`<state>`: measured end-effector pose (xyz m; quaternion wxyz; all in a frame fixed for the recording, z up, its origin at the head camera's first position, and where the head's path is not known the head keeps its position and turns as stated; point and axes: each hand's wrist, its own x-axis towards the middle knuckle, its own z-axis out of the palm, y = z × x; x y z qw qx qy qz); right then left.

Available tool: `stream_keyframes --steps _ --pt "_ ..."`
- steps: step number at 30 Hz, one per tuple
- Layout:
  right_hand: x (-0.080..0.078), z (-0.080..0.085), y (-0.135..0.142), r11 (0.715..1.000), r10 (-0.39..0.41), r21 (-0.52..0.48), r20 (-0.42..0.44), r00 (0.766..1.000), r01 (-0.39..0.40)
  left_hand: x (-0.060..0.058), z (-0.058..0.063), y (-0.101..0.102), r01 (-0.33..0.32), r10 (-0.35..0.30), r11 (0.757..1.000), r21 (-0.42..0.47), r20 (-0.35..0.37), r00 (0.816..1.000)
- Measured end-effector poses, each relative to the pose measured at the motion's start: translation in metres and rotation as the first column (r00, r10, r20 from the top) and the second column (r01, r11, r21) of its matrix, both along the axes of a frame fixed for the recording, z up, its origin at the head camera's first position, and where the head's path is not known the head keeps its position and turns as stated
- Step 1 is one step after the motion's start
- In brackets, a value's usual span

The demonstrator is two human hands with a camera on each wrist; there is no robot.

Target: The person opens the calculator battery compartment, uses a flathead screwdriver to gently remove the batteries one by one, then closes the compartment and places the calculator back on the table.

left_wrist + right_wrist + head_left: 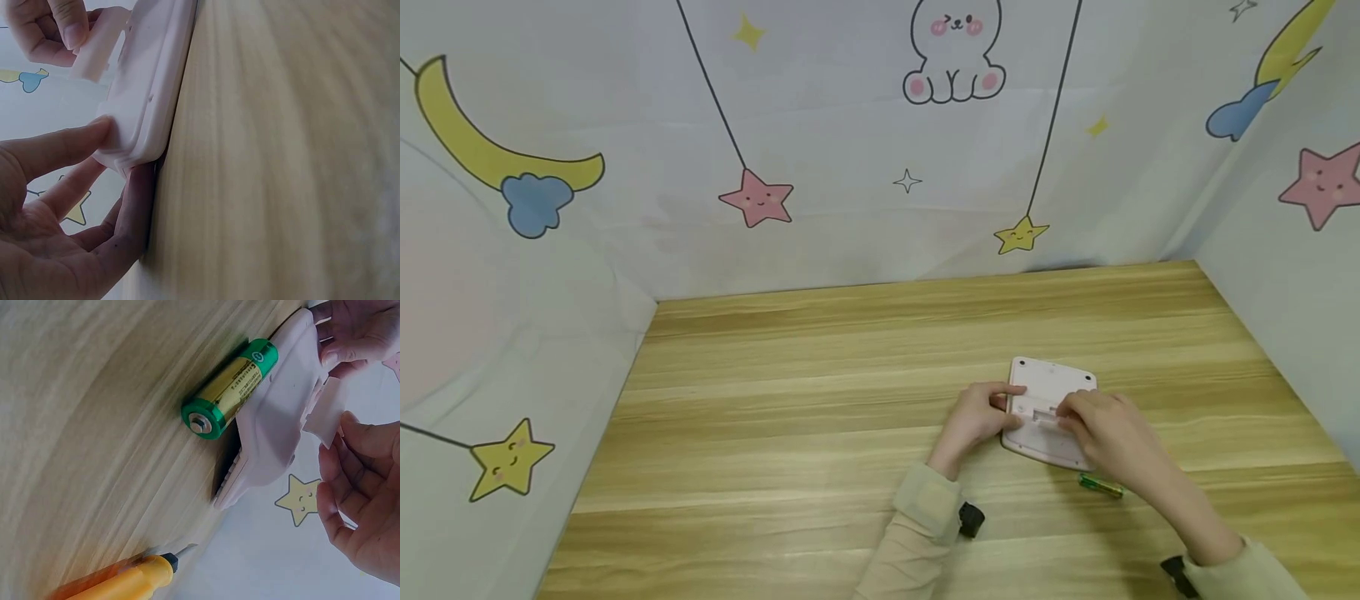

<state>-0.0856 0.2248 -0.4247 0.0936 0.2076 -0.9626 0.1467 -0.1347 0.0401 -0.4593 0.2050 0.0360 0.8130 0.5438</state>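
Observation:
A pale pink calculator (pixel 1047 380) lies face down on the wooden table, its battery slot showing on the back. My left hand (pixel 973 418) holds its left edge, thumb on the back and fingers at the side and underneath. Between the thumb and fingers of my right hand (pixel 1111 429) is a small pink battery cover (pixel 328 412), tilted up over the slot. The left wrist view also shows this cover (pixel 99 50) standing off the calculator's back. A green and gold battery (pixel 1101 486) lies on the table close to the calculator's near edge.
In the right wrist view a screwdriver (pixel 128 581) with a yellow handle lies on the table. The wood-grain table (pixel 775 400) is bordered at the back and sides by white cloth (pixel 850 242) printed with stars and moons.

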Motion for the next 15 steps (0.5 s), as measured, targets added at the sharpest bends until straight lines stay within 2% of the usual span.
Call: stream_keyframes --steps 15 --pt "-0.0081 0.0005 0.0017 1.0 0.008 -0.006 0.017 1.0 -0.008 0.0004 0.0003 0.0006 -0.015 0.015 1.0 0.021 0.017 1.0"
